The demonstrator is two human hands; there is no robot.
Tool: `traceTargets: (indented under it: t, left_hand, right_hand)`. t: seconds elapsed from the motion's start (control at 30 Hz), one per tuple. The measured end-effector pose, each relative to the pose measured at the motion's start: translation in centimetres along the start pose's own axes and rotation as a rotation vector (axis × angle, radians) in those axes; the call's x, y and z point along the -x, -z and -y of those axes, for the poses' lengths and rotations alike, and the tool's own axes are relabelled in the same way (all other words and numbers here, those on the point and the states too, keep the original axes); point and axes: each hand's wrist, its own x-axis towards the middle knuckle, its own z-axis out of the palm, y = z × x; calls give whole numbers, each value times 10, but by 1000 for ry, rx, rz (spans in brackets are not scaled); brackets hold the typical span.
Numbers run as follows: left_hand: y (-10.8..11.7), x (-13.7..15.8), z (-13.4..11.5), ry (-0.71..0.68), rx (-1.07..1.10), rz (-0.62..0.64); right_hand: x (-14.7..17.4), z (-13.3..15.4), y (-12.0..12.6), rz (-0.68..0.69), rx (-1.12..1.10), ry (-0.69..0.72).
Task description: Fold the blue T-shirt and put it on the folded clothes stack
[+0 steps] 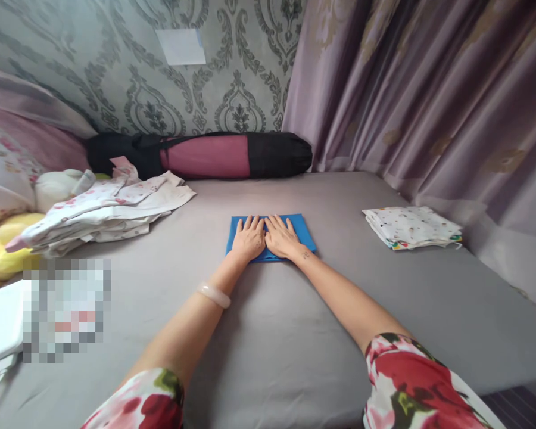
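A folded blue cloth [298, 229] lies flat on the grey sheet, in the middle of the head view. My left hand [249, 237] rests palm down on its left half, fingers stretched out. Beside it, my right hand [282, 236] presses flat on the cloth with its fingers spread. The two hands touch or nearly touch at the thumbs. Neither hand grips anything. The part of the cloth under my palms is hidden.
Folded patterned white cloths [413, 227] lie to the right. A pile of light clothes [111, 205] sits at left, near plush toys [13, 238] and a white device [4, 322] with a cable. Along the wall lies a long black and maroon bag [205, 156]; curtains [406, 89] hang at right.
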Motion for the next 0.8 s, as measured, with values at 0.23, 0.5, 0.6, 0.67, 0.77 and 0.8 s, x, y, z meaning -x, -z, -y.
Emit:
traceTargets:
  t: [0.23,0.5,0.6,0.67,0.77,0.8]
  left_hand:
    - [1,0,-2,66,21,-5]
    - [-1,2,-6,198,-14,-52]
    - [1,3,-6,254,-8,-48]
    - [1,4,-6,288,3,-53]
    - [0,5,-4,320,8,-69]
    - [-1,5,-3,323,8,-72]
  right_hand:
    - [0,2,2,-3,-3,-35]
    - [-3,5,-4,-133,35,-266]
    - [-4,5,-5,-157,47,-337]
    - [-5,5,-5,-150,57,-386]
    - [-5,2,-3,-133,70,-441]
    - [-5,1,-2,-127,73,-446]
